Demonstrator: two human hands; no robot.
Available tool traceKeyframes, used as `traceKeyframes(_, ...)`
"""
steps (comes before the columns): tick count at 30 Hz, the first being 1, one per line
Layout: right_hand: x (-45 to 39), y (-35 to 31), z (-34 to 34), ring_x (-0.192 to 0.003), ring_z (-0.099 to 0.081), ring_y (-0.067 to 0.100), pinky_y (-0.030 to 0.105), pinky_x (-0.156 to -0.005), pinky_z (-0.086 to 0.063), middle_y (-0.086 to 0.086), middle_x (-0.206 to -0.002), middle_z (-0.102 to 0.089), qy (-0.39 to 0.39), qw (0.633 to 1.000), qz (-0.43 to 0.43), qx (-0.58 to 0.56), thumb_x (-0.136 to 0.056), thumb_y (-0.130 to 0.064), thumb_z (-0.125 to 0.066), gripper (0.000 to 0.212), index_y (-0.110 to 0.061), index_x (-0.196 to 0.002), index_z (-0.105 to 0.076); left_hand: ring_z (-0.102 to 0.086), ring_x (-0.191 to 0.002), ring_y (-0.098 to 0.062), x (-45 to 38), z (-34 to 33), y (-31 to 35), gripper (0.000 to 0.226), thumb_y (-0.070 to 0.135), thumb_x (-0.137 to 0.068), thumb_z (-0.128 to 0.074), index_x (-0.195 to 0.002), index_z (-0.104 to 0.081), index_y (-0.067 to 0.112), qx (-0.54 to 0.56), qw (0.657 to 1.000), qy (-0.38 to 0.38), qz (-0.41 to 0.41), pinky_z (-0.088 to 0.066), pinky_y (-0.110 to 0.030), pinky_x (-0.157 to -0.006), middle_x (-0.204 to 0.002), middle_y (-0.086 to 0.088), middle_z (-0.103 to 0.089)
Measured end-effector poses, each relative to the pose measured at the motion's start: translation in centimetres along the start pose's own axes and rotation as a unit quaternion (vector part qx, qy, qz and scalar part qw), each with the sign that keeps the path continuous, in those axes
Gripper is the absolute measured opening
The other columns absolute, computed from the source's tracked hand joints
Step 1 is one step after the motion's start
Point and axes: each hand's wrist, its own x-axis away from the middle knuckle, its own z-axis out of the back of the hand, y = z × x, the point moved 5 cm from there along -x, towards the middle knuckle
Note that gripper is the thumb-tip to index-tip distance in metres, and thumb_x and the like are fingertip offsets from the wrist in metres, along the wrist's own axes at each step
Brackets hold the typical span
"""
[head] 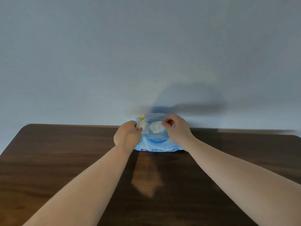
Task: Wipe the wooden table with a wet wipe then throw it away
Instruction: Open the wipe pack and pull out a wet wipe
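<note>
**Both hands at the wipe pack**

The left hand [127, 135] pinches the peeled-back seal flap [145, 128] of the pack between thumb and fingers. The right hand [176, 128] pinches the white wet wipe [156, 127] where it protrudes from the opening. The blue wipe pack [155, 144] lies flat at the far edge of the dark wooden table [65, 160], against the pale wall [97, 62]. Both forearms extend over the table.
</note>
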Motion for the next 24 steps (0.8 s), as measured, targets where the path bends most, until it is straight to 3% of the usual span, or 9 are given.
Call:
traceKeyframes(3, 1.2, 0.2, 2.8, -0.076, -0.055, 0.015, 0.026, -0.069, -0.043, 0.002, -0.080, -0.061, 0.028, 0.989, -0.076, -0.125, -0.089, -0.016, -0.061, 0.006, -0.014, -0.084, -0.062, -0.053, -0.111, -0.022, 0.9, 0.9, 1.0, 0.043, 0.037, -0.086, -0.063, -0.124, -0.051, 0.021, 0.081, 0.995, 0.045, -0.039, -0.046, -0.037, -0.083, -0.122, 0.000, -0.056)
traceKeyframes(5, 1.9, 0.4, 3.6, -0.076, -0.057, 0.016, 0.028, -0.072, -0.044, 0.001, -0.078, -0.063, 0.019, 0.983, -0.105, -0.150, -0.089, -0.017, -0.061, 0.008, -0.016, -0.082, -0.064, -0.053, -0.110, -0.019, 2.1, 1.9, 2.3, 0.047, 0.040, -0.084, -0.066, -0.124, -0.053, 0.019, 0.150, 0.983, 0.087, -0.062, -0.045, -0.034, -0.086, -0.119, 0.000, -0.055)
traceKeyframes(7, 2.5, 0.3, 3.8, -0.075, -0.058, 0.017, 0.031, -0.074, -0.044, 0.002, -0.075, -0.062, 0.010, 0.979, -0.122, -0.164, -0.089, -0.017, -0.060, 0.009, -0.013, -0.083, -0.065, -0.058, -0.098, -0.017, 2.9, 1.9, 3.3, 0.035, 0.042, -0.086, -0.064, -0.110, -0.062, 0.016, 0.220, 0.973, 0.045, -0.048, -0.043, -0.027, -0.081, -0.105, 0.001, -0.061)
traceKeyframes(9, 3.0, -0.1, 3.7, -0.072, -0.056, 0.017, 0.029, -0.070, -0.041, 0.004, -0.073, -0.061, 0.006, 0.976, -0.126, -0.178, -0.089, -0.016, -0.059, 0.010, -0.010, -0.083, -0.065, -0.058, -0.094, -0.015, 4.0, 1.4, 4.1, 0.034, 0.040, -0.086, -0.065, -0.109, -0.063, 0.015, 0.285, 0.957, -0.035, -0.046, -0.043, -0.024, -0.081, -0.103, 0.001, -0.063)
traceKeyframes(12, 3.7, -0.9, 3.5, -0.070, -0.049, 0.018, 0.027, -0.065, -0.037, 0.005, -0.072, -0.056, -0.017, 0.973, -0.126, -0.194, -0.090, -0.015, -0.056, 0.016, -0.013, -0.074, -0.061, -0.058, -0.099, -0.015, 5.2, 1.8, 4.7, 0.039, 0.031, -0.082, -0.072, -0.116, -0.057, 0.018, 0.292, 0.951, -0.040, -0.090, -0.047, -0.028, -0.089, -0.109, 0.002, -0.061)
traceKeyframes(17, 5.0, -1.8, 3.0, -0.069, -0.039, 0.017, 0.029, -0.066, -0.033, 0.004, -0.070, -0.049, -0.059, 0.964, -0.133, -0.221, -0.093, -0.012, -0.052, 0.022, -0.013, -0.071, -0.056, -0.055, -0.100, -0.012, 6.0, 2.9, 4.5, 0.051, 0.019, -0.083, -0.071, -0.130, -0.051, 0.022, 0.242, 0.960, 0.002, -0.142, -0.049, -0.030, -0.089, -0.110, 0.007, -0.056)
traceKeyframes(19, 5.6, -2.2, 2.8, -0.069, -0.042, 0.016, 0.030, -0.068, -0.035, 0.003, -0.070, -0.053, -0.072, 0.962, -0.127, -0.230, -0.094, -0.008, -0.050, 0.021, -0.010, -0.074, -0.055, -0.058, -0.099, -0.012, 6.1, 3.4, 4.2, 0.038, 0.018, -0.086, -0.068, -0.123, -0.060, 0.020, 0.240, 0.960, 0.030, -0.143, -0.048, -0.026, -0.087, -0.108, 0.004, -0.061)
traceKeyframes(21, 6.0, -2.4, 2.8, -0.069, -0.044, 0.014, 0.029, -0.069, -0.038, 0.003, -0.071, -0.054, -0.074, 0.963, -0.122, -0.227, -0.096, -0.008, -0.047, 0.019, -0.007, -0.079, -0.056, -0.061, -0.095, -0.014, 6.3, 3.7, 3.9, 0.017, 0.018, -0.087, -0.066, -0.103, -0.071, 0.016, 0.229, 0.963, 0.054, -0.135, -0.043, -0.022, -0.081, -0.099, 0.003, -0.068)
traceKeyframes(24, 6.2, -2.0, 2.9, -0.067, -0.046, 0.013, 0.030, -0.073, -0.042, 0.004, -0.073, -0.053, -0.049, 0.953, -0.144, -0.261, -0.098, -0.008, -0.044, 0.017, -0.003, -0.092, -0.059, -0.062, -0.089, -0.017, 6.8, 3.9, 3.7, 0.009, 0.017, -0.087, -0.064, -0.088, -0.073, 0.016, 0.235, 0.964, 0.051, -0.117, -0.042, -0.023, -0.076, -0.084, 0.005, -0.066)
